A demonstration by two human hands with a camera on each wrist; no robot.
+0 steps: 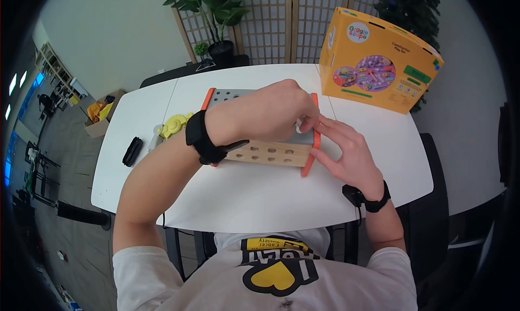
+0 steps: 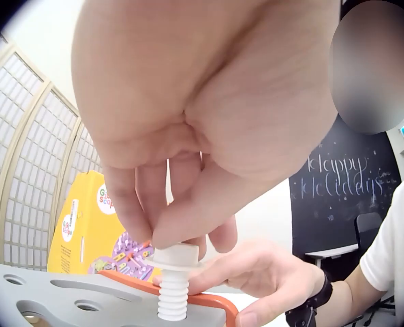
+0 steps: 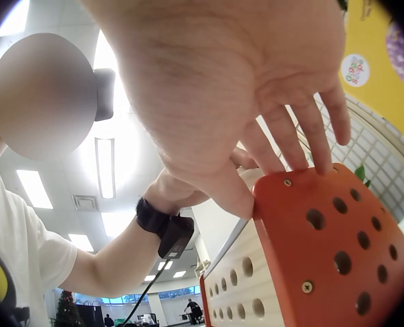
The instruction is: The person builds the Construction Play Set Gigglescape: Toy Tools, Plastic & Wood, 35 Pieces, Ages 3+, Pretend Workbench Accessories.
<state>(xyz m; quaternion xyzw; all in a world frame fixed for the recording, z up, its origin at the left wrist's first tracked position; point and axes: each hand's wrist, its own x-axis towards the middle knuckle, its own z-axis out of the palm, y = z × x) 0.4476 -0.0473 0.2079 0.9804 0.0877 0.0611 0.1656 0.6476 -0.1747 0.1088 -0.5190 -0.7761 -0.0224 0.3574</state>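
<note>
A toy workbench has a grey perforated top (image 1: 222, 96), a wooden front (image 1: 271, 153) and orange side panels (image 3: 324, 252). The left hand (image 1: 271, 110) reaches over the top toward its right end. In the left wrist view, that hand's fingertips pinch the head of a white threaded screw (image 2: 173, 293), which stands upright with its tip at the grey surface; whether it sits in a hole I cannot tell. The right hand (image 1: 349, 151) rests on the right orange panel, fingers extended along its upper edge and thumb at the front corner.
Yellow toy pieces (image 1: 173, 125) and a black object (image 1: 132, 151) lie on the white table (image 1: 249, 202), left of the workbench. A large yellow box (image 1: 379, 62) stands at the back right. Behind the table is a potted plant (image 1: 221, 52).
</note>
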